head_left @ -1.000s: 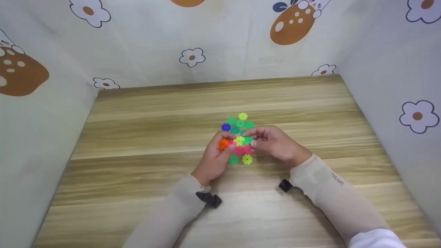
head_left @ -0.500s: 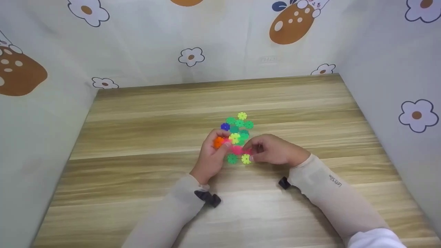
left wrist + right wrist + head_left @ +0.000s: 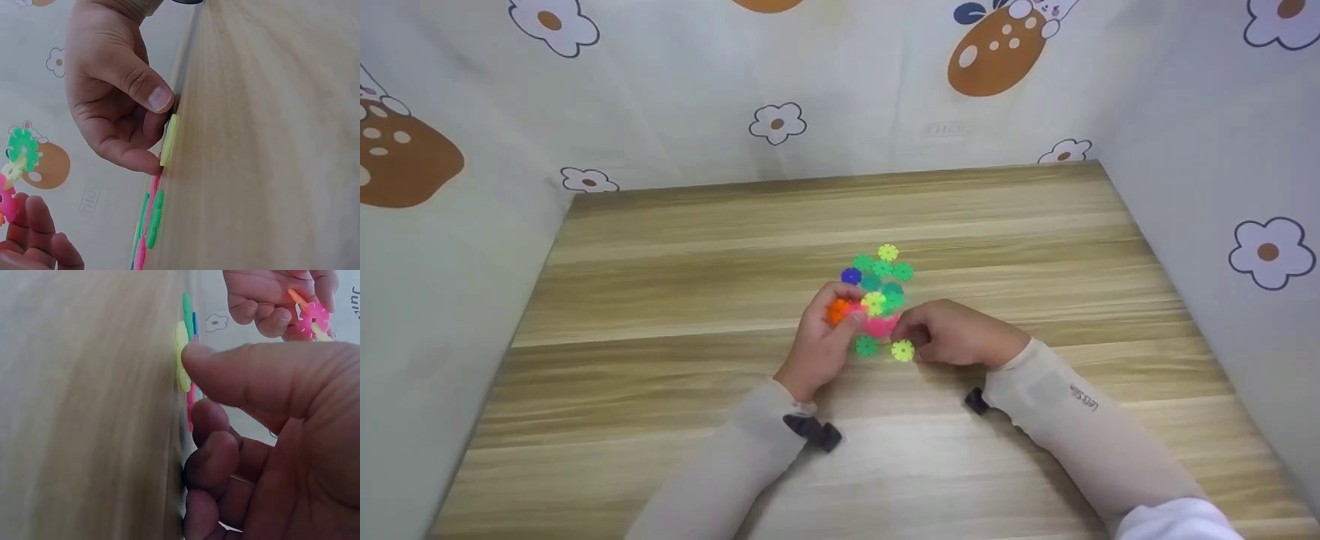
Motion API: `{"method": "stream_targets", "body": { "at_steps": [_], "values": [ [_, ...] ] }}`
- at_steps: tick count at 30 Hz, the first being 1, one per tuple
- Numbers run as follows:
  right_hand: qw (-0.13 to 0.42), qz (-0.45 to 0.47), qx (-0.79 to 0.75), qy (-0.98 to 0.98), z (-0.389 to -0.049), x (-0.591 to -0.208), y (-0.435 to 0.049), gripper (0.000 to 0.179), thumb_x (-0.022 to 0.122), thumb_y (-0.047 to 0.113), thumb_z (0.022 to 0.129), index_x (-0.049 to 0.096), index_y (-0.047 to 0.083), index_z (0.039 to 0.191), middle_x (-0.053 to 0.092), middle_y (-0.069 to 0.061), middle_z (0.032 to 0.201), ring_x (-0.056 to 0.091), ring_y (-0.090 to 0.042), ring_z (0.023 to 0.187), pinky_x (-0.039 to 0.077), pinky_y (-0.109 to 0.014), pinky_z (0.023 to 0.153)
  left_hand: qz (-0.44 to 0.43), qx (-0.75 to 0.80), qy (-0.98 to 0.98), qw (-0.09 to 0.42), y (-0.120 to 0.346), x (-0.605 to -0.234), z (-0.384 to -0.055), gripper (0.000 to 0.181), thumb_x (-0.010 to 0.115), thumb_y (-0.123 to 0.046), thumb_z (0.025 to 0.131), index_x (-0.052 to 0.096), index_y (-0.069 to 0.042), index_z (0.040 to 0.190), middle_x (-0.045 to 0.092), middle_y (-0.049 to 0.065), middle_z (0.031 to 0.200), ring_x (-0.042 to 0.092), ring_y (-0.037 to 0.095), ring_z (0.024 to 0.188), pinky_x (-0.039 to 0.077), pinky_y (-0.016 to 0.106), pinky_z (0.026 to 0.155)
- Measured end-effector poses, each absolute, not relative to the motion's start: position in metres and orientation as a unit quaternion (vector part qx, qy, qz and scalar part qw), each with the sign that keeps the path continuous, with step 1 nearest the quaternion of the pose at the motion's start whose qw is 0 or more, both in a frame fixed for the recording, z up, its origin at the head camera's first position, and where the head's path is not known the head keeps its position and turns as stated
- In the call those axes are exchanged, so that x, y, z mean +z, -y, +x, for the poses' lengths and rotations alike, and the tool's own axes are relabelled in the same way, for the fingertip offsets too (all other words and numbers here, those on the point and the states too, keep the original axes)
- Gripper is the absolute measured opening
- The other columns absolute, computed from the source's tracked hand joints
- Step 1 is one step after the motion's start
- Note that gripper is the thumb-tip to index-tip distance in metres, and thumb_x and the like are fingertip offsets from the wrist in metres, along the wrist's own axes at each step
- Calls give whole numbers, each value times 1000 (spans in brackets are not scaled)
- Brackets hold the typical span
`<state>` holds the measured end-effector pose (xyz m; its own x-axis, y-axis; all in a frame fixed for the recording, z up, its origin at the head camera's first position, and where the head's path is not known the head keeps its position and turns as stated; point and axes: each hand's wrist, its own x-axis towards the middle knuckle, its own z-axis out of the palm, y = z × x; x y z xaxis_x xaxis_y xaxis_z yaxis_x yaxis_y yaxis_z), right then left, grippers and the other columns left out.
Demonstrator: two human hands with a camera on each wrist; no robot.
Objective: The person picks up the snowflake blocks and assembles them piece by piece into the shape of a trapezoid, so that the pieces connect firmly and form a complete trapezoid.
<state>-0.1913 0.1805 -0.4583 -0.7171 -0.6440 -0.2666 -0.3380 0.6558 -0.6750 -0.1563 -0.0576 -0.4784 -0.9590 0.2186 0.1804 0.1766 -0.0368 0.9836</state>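
My left hand (image 3: 819,341) holds a chain of joined plastic snowflake discs above the table. It has an orange disc (image 3: 838,310), a pink disc (image 3: 314,320), a yellow disc (image 3: 874,303) and a green disc (image 3: 22,149). My right hand (image 3: 967,334) is low at the table, thumb and bent index finger at the edge of a loose yellow snowflake disc (image 3: 902,350). The right wrist view shows the thumb against this disc (image 3: 182,360); the index contact is partly hidden. Between the hands lie pink discs (image 3: 880,326), partly covered by fingers.
Beyond the hands on the wood-grain table (image 3: 697,262) lie a blue disc (image 3: 851,277), several green discs (image 3: 883,268) and a far yellow disc (image 3: 888,253). A green disc (image 3: 867,346) lies nearer me. Patterned sheets (image 3: 660,97) wall the back and sides.
My right hand has left the chain and moved down toward me to the loose yellow disc, which has shifted slightly right. My left hand keeps the chain, moved slightly left.
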Motion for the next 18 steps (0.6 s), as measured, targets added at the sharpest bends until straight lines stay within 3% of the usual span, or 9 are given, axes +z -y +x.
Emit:
{"method": "stream_targets", "body": {
  "at_steps": [5, 18],
  "values": [
    [244, -279, -293, -881, -192, -458, -182, 28, 67, -8, 83, 72, 11, 103, 60, 1, 83, 51, -15, 79, 47, -33, 76, 140, 710, -690, 15, 57, -479, -156, 25, 56, -2, 101, 60, -6, 125, 56, 11, 124, 55, 27, 105, 54, 29, 84],
    [257, -277, -299, -876, -193, -458, -182, 15, 71, 0, 80, 64, 13, 85, 57, 4, 76, 51, -14, 74, 45, -31, 70, 130, 708, -693, 19, 57, -479, -156, 24, 56, -3, 102, 59, -6, 126, 56, 11, 127, 55, 27, 116, 53, 30, 98]
  ]
}}
